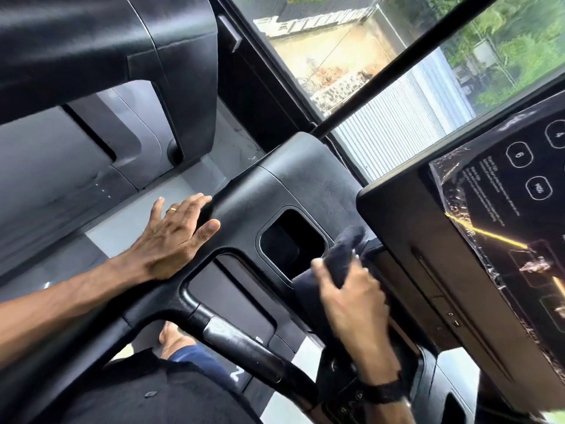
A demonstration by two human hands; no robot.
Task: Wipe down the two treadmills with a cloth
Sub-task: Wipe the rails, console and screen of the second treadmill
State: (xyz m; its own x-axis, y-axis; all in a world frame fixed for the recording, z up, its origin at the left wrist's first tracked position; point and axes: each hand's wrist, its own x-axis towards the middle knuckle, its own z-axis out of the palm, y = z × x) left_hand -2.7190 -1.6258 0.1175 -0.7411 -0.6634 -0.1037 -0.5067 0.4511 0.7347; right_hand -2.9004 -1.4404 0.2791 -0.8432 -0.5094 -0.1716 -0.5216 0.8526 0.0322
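Closest to the camera, a dark shirt and a bare forearm fill the bottom of the head view, above the curved black handlebar (244, 344) of the nearer treadmill (305, 179). Left hand (174, 237) lies flat and open on the left shoulder of this treadmill's console, fingers spread, holding nothing; it seems only to support the body. Right hand (351, 298), with a black watch on the wrist, is closed around a dark cloth (342, 252) and presses it against the console, just right of the rectangular cup pocket (292, 237) and below the edge of the control panel (504, 234). That panel carries a wrinkled plastic film. Second treadmill (91, 56) stands well apart at the upper left, beyond a strip of grey floor, and neither hand touches it. Behind both machines is a window (382, 71) with roofs and trees outside. I judge that the step in hand is the wiping of the first console, around the pocket. The next move probably calls for drawing the cloth along the handlebar or up over the panel, gently so the film does not tear, and afterwards for going over to the other machine.
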